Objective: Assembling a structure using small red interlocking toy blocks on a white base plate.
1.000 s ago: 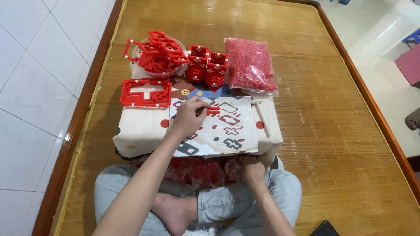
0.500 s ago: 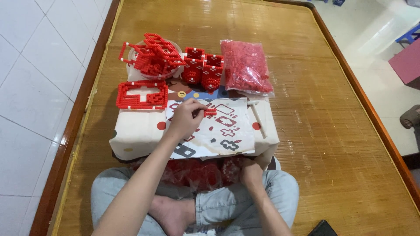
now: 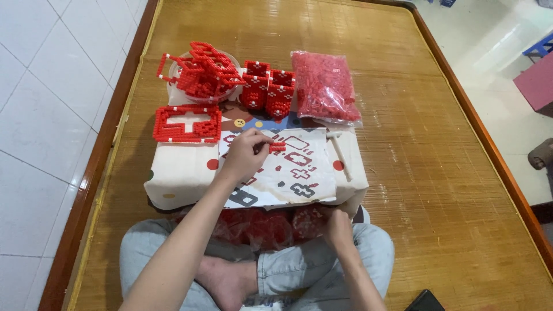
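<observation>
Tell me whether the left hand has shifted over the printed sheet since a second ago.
No. The left hand holds the small red brick piece over the same upper-left part of the printed sheet; only the head camera has shifted.

You see red brick pieces (image 3: 204,72), a red-filled clear bag (image 3: 325,86), and a white sheet (image 3: 282,170) patterned red and grey.

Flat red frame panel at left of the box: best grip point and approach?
Take the flat red frame panel by its left edge, coming from the left. It lies flat on the box, that edge is unobstructed, and the open windows let fingers hook the thin border.
</observation>
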